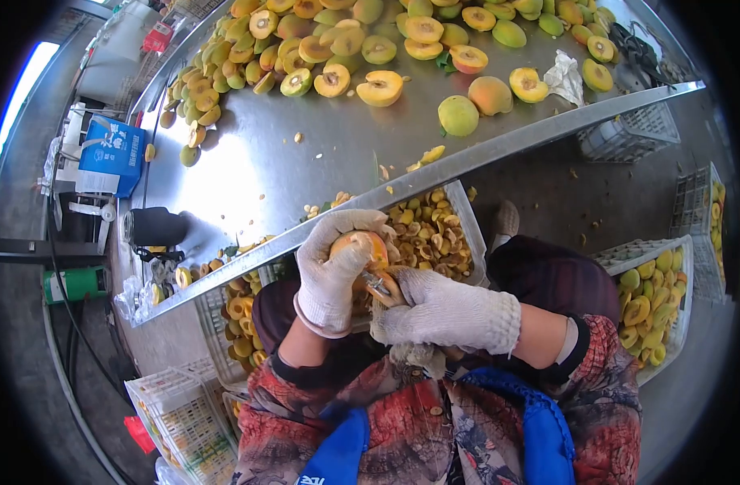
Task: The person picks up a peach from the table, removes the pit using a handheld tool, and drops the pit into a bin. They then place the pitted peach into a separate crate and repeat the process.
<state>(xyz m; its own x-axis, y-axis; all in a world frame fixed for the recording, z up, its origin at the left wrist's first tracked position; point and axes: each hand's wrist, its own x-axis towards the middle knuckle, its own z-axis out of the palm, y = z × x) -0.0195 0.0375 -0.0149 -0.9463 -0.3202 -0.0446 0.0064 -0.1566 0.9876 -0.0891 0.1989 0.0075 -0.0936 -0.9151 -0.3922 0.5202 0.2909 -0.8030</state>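
Observation:
In the head view my left hand [334, 271], in a white knitted glove, is closed round a yellow-orange peach [375, 249]. My right hand [451, 311], gloved too and dirtier at the fingers, grips a small metal-tipped hand tool [380, 284]. The tool's tip is against or very near the lower side of the peach; the fingers hide its handle and the exact contact. Below both hands, between the knees, stands a crate [471, 234] with cut peach pieces and pits [430, 234] in it.
A steel table [257, 145] with a raised edge lies in front, carrying many peach halves [380, 87] and whole peaches [458, 115]. Crumpled tissue [564, 78] and a blue box [111, 156] are on or beside it. Fruit crates stand right [687, 323] and left [172, 412].

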